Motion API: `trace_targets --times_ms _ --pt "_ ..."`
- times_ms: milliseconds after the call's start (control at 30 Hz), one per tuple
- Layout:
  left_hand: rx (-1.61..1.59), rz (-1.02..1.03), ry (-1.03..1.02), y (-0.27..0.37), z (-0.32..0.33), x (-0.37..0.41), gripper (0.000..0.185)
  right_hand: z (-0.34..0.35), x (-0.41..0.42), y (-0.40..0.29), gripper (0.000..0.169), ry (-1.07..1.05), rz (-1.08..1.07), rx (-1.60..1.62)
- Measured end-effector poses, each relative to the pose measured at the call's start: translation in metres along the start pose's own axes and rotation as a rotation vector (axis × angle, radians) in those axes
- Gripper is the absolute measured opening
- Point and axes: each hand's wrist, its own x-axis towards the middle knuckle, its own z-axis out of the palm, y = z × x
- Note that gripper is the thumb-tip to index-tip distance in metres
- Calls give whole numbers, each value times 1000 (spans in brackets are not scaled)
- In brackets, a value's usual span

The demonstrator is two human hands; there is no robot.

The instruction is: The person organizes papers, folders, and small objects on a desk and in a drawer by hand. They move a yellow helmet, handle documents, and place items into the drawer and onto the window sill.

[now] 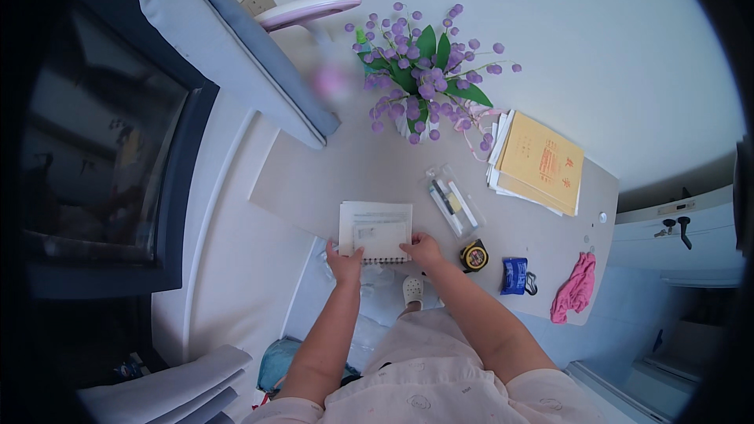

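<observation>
A spiral-bound notebook (380,232) with printed or written lines lies at the front edge of the desk, its wire coil towards me. On its lower left corner is my left hand (346,262), the thumb on the page. My right hand (423,248) grips the lower right corner, thumb on top and fingers at the side. A smaller light sheet or patch shows on the page. To the right of the notebook sits a clear plastic pencil case (453,200) with several pens in it. A black and yellow tape measure (473,255) is close to my right forearm.
A blue packet (515,275) and a pink cloth (574,288) lie further right. Behind them is a stack of papers with a tan folder (542,159). Purple artificial flowers (424,76) stand at the back, beside a pink-rimmed lamp (312,10). A grey curtain (247,59) hangs left.
</observation>
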Motion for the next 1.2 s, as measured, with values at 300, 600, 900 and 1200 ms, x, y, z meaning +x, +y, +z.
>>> trace_targets --times_ms 300,600,900,1200 --pt "-897 -538 -299 -64 -18 -6 51 16 -37 -9 44 -140 -238 43" --pt "-959 -390 -635 -22 -43 -21 34 -43 -109 -33 46 -139 -456 -96" --pt "-402 -256 -1149 80 84 -97 45 -176 -114 7 35 78 -305 489" --pt "-91 -154 -1065 137 262 -133 36 -303 -71 39 61 498 -304 210"
